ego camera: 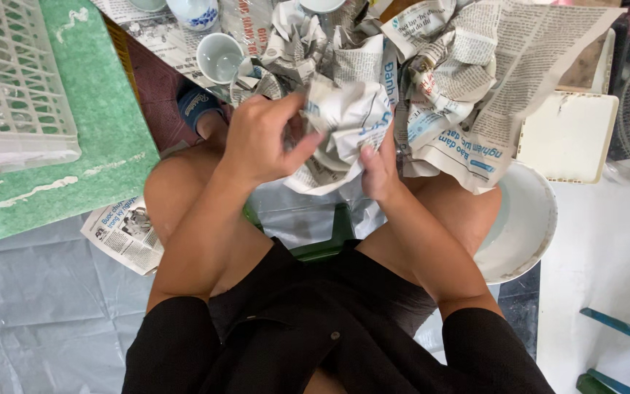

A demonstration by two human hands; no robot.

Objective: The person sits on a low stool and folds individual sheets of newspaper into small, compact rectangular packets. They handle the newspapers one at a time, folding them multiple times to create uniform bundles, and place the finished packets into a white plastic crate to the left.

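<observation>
Gripping with both: left hand [260, 138] and right hand [377, 171] are closed on one crumpled newspaper-wrapped bundle [344, 124], held over the knees, near centre. Counts: three small white ceramic cups at far centre, one plain [219, 57], one blue-patterned [193, 12], one cut by the frame edge [322, 4]. One white round basin [523, 226] right. One white plastic crate [12, 80] far left. One folded newspaper sheet [124, 232] near left.
</observation>
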